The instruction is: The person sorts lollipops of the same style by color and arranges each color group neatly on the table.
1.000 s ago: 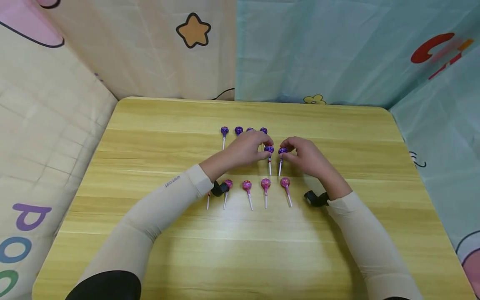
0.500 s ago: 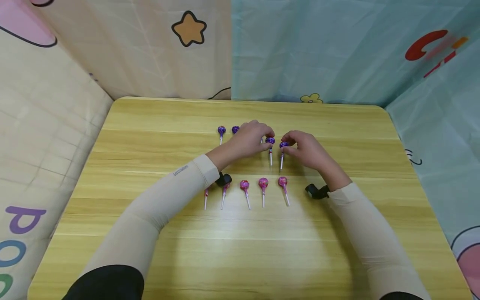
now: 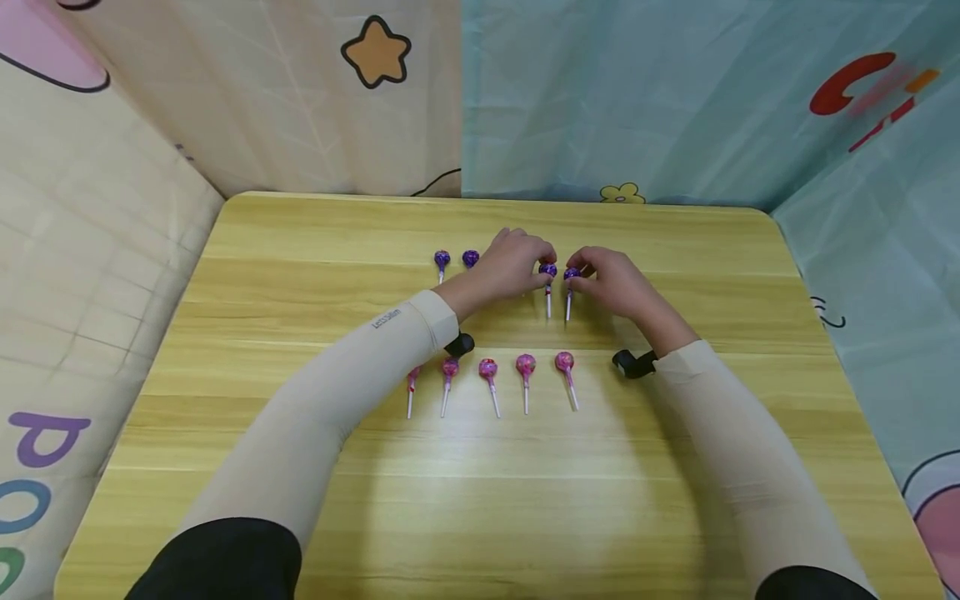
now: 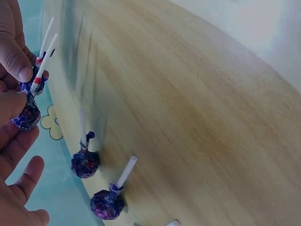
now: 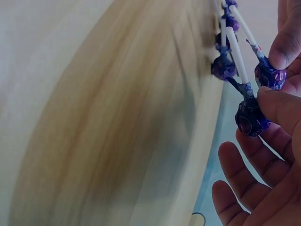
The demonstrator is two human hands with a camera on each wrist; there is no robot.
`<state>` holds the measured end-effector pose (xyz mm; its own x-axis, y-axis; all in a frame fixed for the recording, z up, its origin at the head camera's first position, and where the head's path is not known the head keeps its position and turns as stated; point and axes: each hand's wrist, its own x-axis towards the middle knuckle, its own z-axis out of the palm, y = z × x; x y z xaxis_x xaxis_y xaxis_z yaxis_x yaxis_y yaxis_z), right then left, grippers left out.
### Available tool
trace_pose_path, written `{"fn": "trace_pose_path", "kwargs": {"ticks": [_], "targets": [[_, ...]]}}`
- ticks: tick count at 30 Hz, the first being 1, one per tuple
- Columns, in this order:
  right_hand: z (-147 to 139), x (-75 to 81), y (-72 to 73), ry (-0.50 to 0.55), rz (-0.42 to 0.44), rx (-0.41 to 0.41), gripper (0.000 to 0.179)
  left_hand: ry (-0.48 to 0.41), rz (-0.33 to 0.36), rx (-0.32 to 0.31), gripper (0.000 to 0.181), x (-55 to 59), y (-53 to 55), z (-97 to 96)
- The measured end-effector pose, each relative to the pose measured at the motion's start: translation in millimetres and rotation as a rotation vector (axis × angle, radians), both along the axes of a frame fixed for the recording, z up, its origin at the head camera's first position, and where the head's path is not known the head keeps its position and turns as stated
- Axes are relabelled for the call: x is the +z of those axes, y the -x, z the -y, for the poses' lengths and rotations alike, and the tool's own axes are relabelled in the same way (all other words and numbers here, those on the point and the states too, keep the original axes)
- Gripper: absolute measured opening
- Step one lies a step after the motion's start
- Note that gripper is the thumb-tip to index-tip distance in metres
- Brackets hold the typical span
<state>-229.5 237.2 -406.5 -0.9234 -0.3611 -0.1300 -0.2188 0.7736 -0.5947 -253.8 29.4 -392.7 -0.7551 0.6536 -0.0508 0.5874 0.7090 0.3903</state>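
My left hand (image 3: 513, 262) pinches a purple-wrapped lollipop (image 3: 548, 270) by its head between thumb and fingers, white stick toward me. Just right of it, my right hand (image 3: 613, 282) pinches a second purple lollipop (image 3: 572, 273) the same way. In the right wrist view, the right hand's lollipop (image 5: 250, 117) appears in front of the left one (image 5: 271, 76), both sticks pointing up-left. Two purple lollipops (image 3: 442, 259) (image 3: 470, 258) lie left of the left hand, which covers others in that row. The left wrist view shows lollipops (image 4: 85, 164) lying on the table near the left hand.
A row of several pink lollipops (image 3: 526, 364) lies nearer to me on the wooden table (image 3: 495, 508); the left sleeve partly covers its left end. Dark wrist cameras (image 3: 633, 363) stick out from both wrists. Printed curtains (image 3: 675, 100) stand behind the table.
Both hands have moved away from me, toward the table's far edge, carrying their purple lollipops. The two held lollipops are slightly closer together. The pink row has stayed put.
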Motion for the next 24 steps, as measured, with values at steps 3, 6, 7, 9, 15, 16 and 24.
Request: {"fn": "trace_pose_path", "kwargs": {"ticks": [3,6,7,9,15,16,24], "targets": [[-2.5,-1.7,4.3,-0.003,0.011,0.001,0.023,0.011,0.018,0.013,0.034,-1.8,3.1,-1.7],[-5.3,-5.0,9.3,-0.005,0.028,0.007,0.024,0.011,0.031,0.028,0.033,-3.6,6.7,-3.0],[-6.2,-6.9,11.2,-0.005,0.035,0.010,0.024,0.014,0.033,0.034,0.033,-4.2,7.9,-3.5],[-8.0,-10.3,14.3,-0.008,0.044,0.019,0.024,0.009,0.043,0.042,0.032,-5.4,9.7,-4.7],[-9.4,-16.5,21.5,-0.014,0.047,0.011,0.023,0.030,0.067,0.070,0.033,-12.9,17.1,-8.3],[-9.7,-17.0,22.4,-0.013,0.047,0.006,0.023,0.027,0.075,0.076,0.033,-14.2,17.8,-8.8],[-7.4,-16.6,25.7,0.005,0.072,-0.014,0.023,0.013,0.114,0.113,0.031,-22.5,22.4,-9.9]]}}
